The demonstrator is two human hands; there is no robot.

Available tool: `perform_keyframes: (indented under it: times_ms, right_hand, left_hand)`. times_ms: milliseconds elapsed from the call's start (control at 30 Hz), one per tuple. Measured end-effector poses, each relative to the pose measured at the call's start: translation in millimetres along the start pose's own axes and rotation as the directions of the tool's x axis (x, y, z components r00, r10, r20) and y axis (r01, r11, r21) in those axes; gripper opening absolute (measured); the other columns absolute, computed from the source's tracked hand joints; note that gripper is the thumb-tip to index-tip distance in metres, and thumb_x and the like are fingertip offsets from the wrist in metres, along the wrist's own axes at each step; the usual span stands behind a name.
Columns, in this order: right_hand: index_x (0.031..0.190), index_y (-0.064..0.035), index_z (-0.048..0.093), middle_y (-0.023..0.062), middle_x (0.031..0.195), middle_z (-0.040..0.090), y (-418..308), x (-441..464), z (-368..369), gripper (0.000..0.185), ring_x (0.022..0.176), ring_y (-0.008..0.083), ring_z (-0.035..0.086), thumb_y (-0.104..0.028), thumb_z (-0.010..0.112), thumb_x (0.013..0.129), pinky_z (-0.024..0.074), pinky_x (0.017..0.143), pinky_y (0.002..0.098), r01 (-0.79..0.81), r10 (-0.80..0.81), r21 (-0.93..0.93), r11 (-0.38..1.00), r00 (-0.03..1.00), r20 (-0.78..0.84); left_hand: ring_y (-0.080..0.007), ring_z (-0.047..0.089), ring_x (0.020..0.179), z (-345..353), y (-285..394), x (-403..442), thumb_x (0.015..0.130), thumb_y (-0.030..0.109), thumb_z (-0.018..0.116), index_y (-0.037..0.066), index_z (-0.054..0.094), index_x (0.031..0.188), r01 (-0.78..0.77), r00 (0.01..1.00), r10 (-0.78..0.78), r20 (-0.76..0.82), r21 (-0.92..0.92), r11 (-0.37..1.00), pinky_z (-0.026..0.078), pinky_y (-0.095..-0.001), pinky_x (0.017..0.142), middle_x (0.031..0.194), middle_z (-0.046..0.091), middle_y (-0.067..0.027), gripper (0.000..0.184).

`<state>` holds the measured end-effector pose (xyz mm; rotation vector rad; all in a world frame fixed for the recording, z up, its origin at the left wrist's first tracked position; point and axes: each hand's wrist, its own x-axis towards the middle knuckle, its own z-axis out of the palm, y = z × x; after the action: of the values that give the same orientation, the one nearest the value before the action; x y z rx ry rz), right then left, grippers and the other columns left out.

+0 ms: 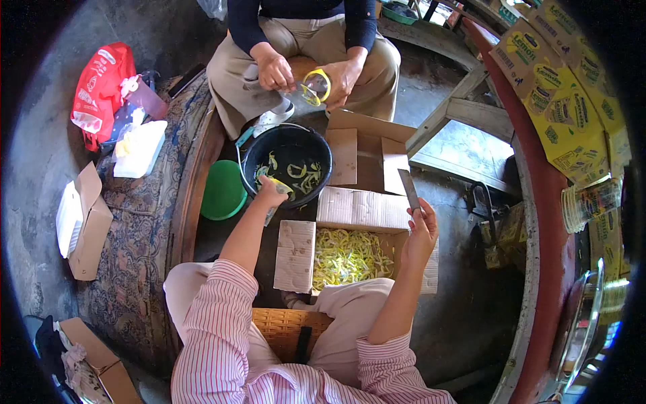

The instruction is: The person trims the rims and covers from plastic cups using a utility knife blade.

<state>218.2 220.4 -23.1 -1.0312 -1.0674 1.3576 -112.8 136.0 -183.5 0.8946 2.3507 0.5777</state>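
My left hand (pixel 270 191) reaches over the near rim of a black bucket (pixel 246 168), its fingers closed on a yellow-and-clear plastic piece (pixel 285 189) that looks like part of a printed cup. Yellow-green curled strips (pixel 309 178) lie inside the bucket. Raised on the right, my right hand (pixel 422 227) grips a knife (pixel 408 188) with a flat grey blade pointing up and away. Below it, between my knees and the bucket, an open cardboard box (pixel 295 250) holds a heap of yellow strips (pixel 350 256).
Opposite me, a seated person's hands (pixel 341 77) hold a clear cup with a yellow ring (pixel 316 86). A green lid (pixel 223 190) lies left of the bucket. Another open carton (pixel 343 156) stands beyond the box. Stacked cups (pixel 592 202) and yellow lemon cartons (pixel 565 101) line the right.
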Motion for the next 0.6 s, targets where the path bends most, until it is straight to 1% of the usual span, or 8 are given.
perform_keyframes:
  times_ms: [100, 133, 233, 300, 367, 400, 467, 600]
  right_hand:
    - [0.105, -0.0103, 0.060, -0.0029, 0.087, 0.056, -1, -1, 3, 0.023, 0.084, 0.0074, 0.055, -0.009, 0.058, 0.082, 0.0335, 0.069, 0.0212, -0.008, 0.008, 0.019, 1.000, 1.000, -0.002]
    - [0.105, -0.0099, 0.060, -0.0028, 0.087, 0.056, -2, -2, 4, 0.023, 0.084, 0.0074, 0.055, -0.009, 0.058, 0.082, 0.0337, 0.068, 0.0209, -0.010, 0.010, 0.024, 1.000, 1.000, -0.005]
    - [0.106, -0.0090, 0.060, -0.0025, 0.087, 0.056, 1, -1, 5, 0.024, 0.084, 0.0075, 0.055, -0.009, 0.058, 0.082, 0.0337, 0.066, 0.0192, -0.010, 0.010, 0.022, 1.000, 1.000, 0.002]
    - [0.106, -0.0087, 0.060, -0.0026, 0.086, 0.056, 0, -1, 5, 0.024, 0.083, 0.0075, 0.056, -0.008, 0.058, 0.082, 0.0336, 0.065, 0.0187, -0.010, 0.010, 0.033, 0.999, 1.000, 0.003]
    - [0.106, -0.0085, 0.059, -0.0028, 0.085, 0.056, 0, -3, 5, 0.025, 0.082, 0.0075, 0.056, -0.008, 0.058, 0.082, 0.0336, 0.064, 0.0184, -0.015, 0.014, 0.045, 0.999, 1.000, 0.002]
    - [0.106, -0.0084, 0.060, -0.0030, 0.085, 0.056, -1, -3, 5, 0.025, 0.082, 0.0075, 0.056, -0.007, 0.058, 0.082, 0.0336, 0.064, 0.0184, -0.018, 0.018, 0.052, 0.998, 1.000, 0.002]
    - [0.108, -0.0082, 0.059, -0.0032, 0.084, 0.056, -2, -5, 7, 0.026, 0.082, 0.0075, 0.056, -0.007, 0.058, 0.082, 0.0338, 0.064, 0.0185, -0.028, 0.028, 0.067, 0.997, 1.000, -0.004]
    - [0.114, -0.0082, 0.054, -0.0029, 0.083, 0.056, -5, -7, 9, 0.032, 0.082, 0.0077, 0.056, -0.007, 0.058, 0.082, 0.0341, 0.064, 0.0189, -0.042, 0.045, 0.094, 0.995, 0.999, -0.030]
  left_hand:
    - [-0.0368, 0.045, 0.112, -5, 4, -1, 0.059, 0.032, 0.075, -0.015, 0.012, 0.124, 0.028, 0.999, -0.027, 0.039, -0.025, 0.999, 0.041, -0.0339, 0.091, 0.121, 0.042, -0.0301, 0.102]
    - [-0.0354, 0.047, 0.110, -7, 6, -4, 0.059, 0.032, 0.075, -0.010, 0.022, 0.123, 0.013, 0.999, -0.013, 0.036, -0.008, 1.000, 0.042, -0.0347, 0.090, 0.121, 0.043, -0.0249, 0.093]
    - [-0.0330, 0.052, 0.103, 1, 16, -13, 0.058, 0.032, 0.076, -0.006, 0.030, 0.122, 0.092, 0.988, -0.052, -0.143, 0.288, 0.953, 0.044, -0.0381, 0.088, 0.114, 0.049, -0.0191, 0.087]
    - [-0.0312, 0.053, 0.102, 4, 20, -13, 0.057, 0.033, 0.077, 0.000, 0.035, 0.120, 0.080, 0.983, -0.017, -0.181, 0.348, 0.934, 0.044, -0.0404, 0.087, 0.113, 0.049, -0.0156, 0.083]
    - [-0.0312, 0.053, 0.101, 7, 20, -10, 0.056, 0.034, 0.078, 0.002, 0.038, 0.118, 0.058, 0.988, 0.000, -0.155, 0.371, 0.927, 0.045, -0.0411, 0.085, 0.113, 0.048, -0.0154, 0.080]
    - [-0.0322, 0.053, 0.101, 2, 24, -10, 0.056, 0.035, 0.079, 0.002, 0.038, 0.116, 0.041, 0.994, 0.000, -0.112, 0.364, 0.931, 0.046, -0.0406, 0.084, 0.113, 0.047, -0.0170, 0.080]
    - [-0.0326, 0.053, 0.101, -3, 31, -15, 0.055, 0.034, 0.079, 0.003, 0.039, 0.114, 0.022, 0.997, 0.007, -0.075, 0.381, 0.924, 0.046, -0.0405, 0.082, 0.114, 0.047, -0.0177, 0.077]
    - [-0.0316, 0.053, 0.101, -4, 42, -22, 0.057, 0.032, 0.078, 0.006, 0.041, 0.112, 0.020, 0.997, 0.019, -0.081, 0.458, 0.889, 0.047, -0.0413, 0.082, 0.113, 0.047, -0.0154, 0.072]
